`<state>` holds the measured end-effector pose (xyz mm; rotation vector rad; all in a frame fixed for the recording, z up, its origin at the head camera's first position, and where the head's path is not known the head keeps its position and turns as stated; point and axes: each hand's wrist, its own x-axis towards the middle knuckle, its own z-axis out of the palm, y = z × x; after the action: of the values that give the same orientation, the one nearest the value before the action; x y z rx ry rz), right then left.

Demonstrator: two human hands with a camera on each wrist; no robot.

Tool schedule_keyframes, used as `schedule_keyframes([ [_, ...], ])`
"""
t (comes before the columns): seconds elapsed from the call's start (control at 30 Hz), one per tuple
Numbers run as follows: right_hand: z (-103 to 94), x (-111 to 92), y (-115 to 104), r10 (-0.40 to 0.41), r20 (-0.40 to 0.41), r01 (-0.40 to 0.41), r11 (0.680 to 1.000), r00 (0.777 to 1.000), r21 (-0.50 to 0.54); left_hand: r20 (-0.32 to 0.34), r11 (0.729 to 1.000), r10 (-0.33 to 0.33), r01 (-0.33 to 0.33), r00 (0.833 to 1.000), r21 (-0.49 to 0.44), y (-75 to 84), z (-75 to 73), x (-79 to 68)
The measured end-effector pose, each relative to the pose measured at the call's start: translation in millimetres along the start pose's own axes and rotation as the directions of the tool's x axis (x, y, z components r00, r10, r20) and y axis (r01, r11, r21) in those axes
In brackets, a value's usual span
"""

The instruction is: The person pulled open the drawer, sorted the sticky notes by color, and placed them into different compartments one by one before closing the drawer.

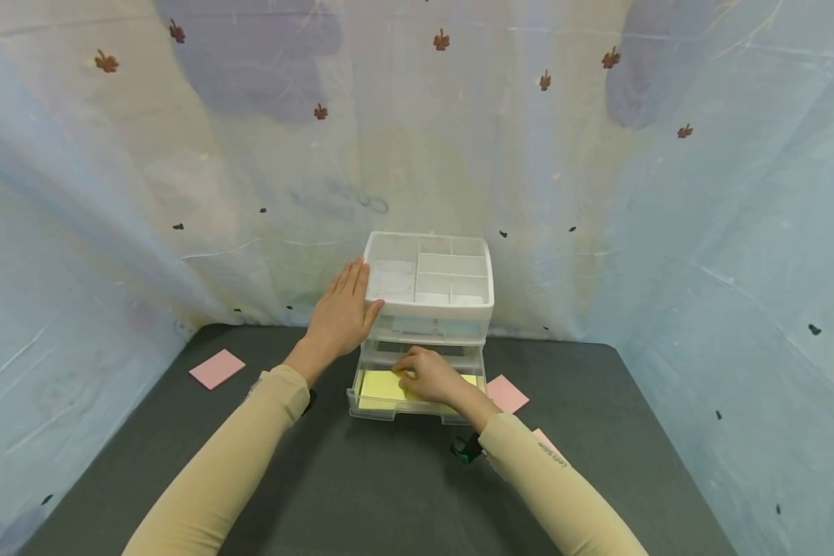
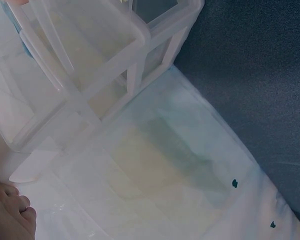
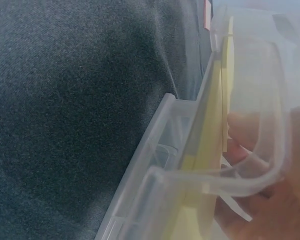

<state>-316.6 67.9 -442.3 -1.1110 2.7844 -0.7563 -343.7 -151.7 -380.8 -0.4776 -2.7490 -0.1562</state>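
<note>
A white and clear plastic drawer organizer [image 1: 434, 310] stands at the back of the table. My left hand [image 1: 340, 309] rests flat along its left side, fingers straight, thumb at the front corner. Below, the drawer [image 1: 373, 415] is pulled out and holds yellow sticky notes [image 1: 381, 386]. My right hand [image 1: 427, 376] reaches into this drawer with bent fingers, pinching a yellow sticky note [image 3: 229, 75]. Through the clear drawer wall in the right wrist view, the fingertips [image 3: 237, 127] show right at the note's edge. The left wrist view shows the organizer's side frame [image 2: 135, 75].
A pink sticky note [image 1: 218, 369] lies on the dark table at the left. Two more lie right of the drawer, one pink note [image 1: 507, 394] beside it and another [image 1: 545, 442] partly behind the right sleeve. A patterned curtain [image 1: 417, 154] hangs behind the organizer.
</note>
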Motion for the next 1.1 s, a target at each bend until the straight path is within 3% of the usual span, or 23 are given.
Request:
schedule_keyframes([
  [0.37, -8.4, -9.1, -3.8, 0.046, 0.018, -0.047, 0.995, 0.999, 0.087, 0.015, 1.0, -0.014, 0.015, 1.0, -0.015, -0.4, -0.1, 0.6],
  [0.6, -15.9, -24.2, -8.8, 0.041, -0.08, -0.021, 0.97, 0.996, 0.241, 0.01, 1.0, -0.017, 0.017, 1.0, -0.016, -2.1, 1.0, 1.2],
  [1.0, -21.0, -58.1, -22.0, 0.096, -0.245, 0.047, 0.851, 0.965, 0.522, -0.006, 1.0, -0.008, 0.007, 1.0, -0.023, -1.2, 3.5, 2.5],
  [1.1, -17.1, -65.4, -22.0, 0.106, -0.283, 0.086, 0.802, 0.953, 0.591, -0.004, 1.0, -0.004, 0.004, 1.0, -0.022, 0.0, 2.4, 3.3],
])
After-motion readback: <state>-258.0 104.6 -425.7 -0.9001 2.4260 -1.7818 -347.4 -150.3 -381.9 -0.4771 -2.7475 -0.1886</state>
